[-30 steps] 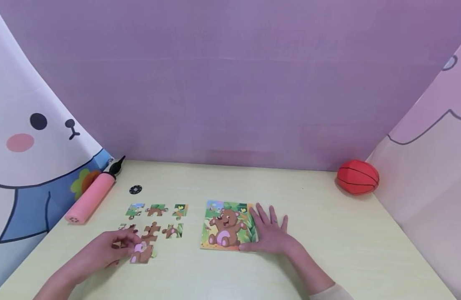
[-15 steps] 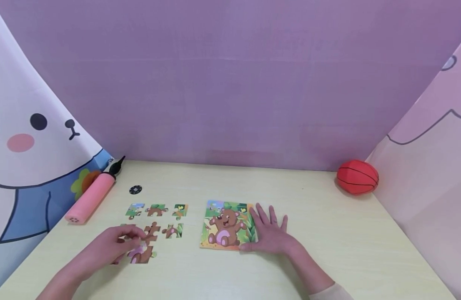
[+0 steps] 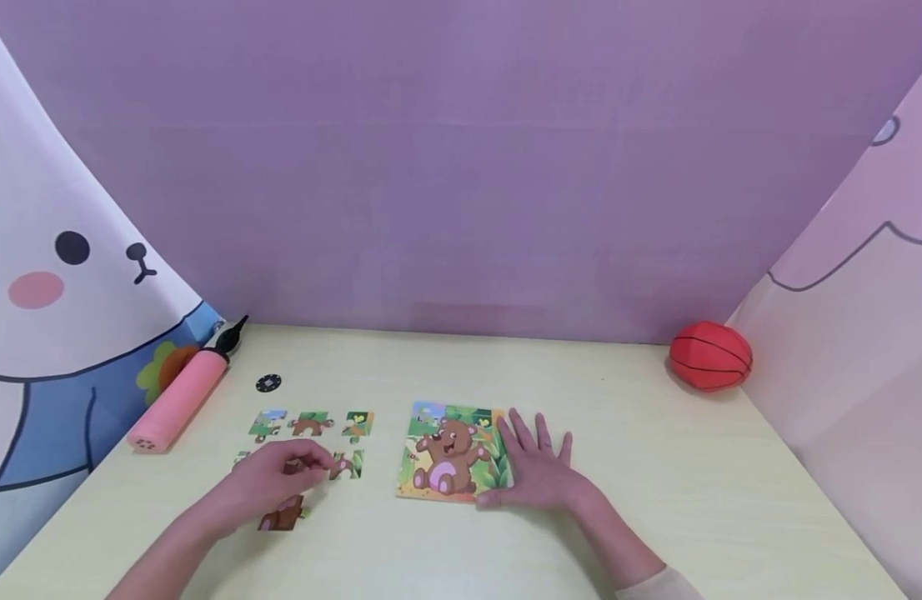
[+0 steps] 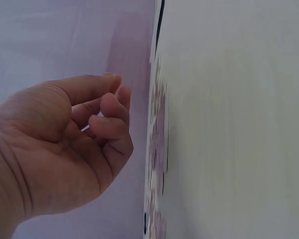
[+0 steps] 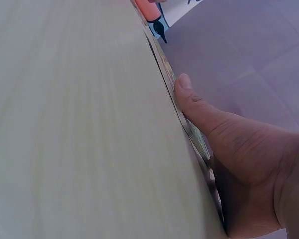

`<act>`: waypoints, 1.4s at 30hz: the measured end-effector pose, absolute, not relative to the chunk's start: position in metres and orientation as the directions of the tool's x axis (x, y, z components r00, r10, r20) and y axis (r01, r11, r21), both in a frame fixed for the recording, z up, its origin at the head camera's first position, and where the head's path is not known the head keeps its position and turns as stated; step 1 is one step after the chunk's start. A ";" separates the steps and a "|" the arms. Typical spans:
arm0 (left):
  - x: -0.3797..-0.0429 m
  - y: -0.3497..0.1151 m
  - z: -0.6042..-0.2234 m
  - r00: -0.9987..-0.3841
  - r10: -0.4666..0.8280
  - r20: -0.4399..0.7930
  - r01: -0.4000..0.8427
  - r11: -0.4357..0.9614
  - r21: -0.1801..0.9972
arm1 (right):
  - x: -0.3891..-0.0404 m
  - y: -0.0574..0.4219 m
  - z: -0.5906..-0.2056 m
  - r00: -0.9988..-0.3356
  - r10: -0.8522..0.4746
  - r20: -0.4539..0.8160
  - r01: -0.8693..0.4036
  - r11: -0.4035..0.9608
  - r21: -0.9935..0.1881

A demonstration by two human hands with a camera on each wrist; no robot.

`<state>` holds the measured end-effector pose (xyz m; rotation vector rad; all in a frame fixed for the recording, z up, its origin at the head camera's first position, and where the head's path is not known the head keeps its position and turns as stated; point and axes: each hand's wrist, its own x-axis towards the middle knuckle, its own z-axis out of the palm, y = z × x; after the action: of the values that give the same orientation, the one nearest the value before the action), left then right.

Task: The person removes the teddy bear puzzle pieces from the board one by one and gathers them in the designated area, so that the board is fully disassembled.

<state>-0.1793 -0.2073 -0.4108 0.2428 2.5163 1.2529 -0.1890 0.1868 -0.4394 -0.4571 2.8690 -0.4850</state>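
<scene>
My left hand hovers over the loose jigsaw pieces on the left of the table. Its fingers bend loosely, and in the left wrist view the hand shows nothing between thumb and fingertips. Just beyond the fingertips lies a green and brown jigsaw piece. A brown bear piece shows below the hand, which hides other pieces. Spread out flat, my right hand rests at the right edge of a square bear puzzle picture; the thumb lies along its lower right corner.
Behind the left hand, several jigsaw pieces lie in a row. A black disc is farther back, and a pink hand pump lies along the left side. A red ball sits at the back right, against the curtain.
My left hand has moved to the right across the loose pieces, from the lower left ones toward the right-hand piece. My right hand stays on the bear picture.
</scene>
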 end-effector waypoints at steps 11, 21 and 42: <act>-0.188 -0.158 -0.414 -0.880 0.464 -0.097 0.169 0.498 0.850 | -0.190 0.186 -0.441 -0.934 -0.328 -0.138 -0.266 0.900 -0.345; -0.191 -0.120 -0.414 -0.823 0.562 -0.083 0.190 0.410 0.892 | -0.188 0.186 -0.440 -0.931 -0.333 -0.149 -0.265 0.898 -0.351; -0.195 -0.076 -0.419 -0.774 0.627 -0.092 0.154 0.327 0.932 | -0.191 0.187 -0.442 -0.936 -0.324 -0.141 -0.263 0.906 -0.332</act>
<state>-0.1948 -0.0759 -0.4186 0.6873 2.1581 1.4440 -0.1907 0.1872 -0.4417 -0.4474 2.8769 -0.4619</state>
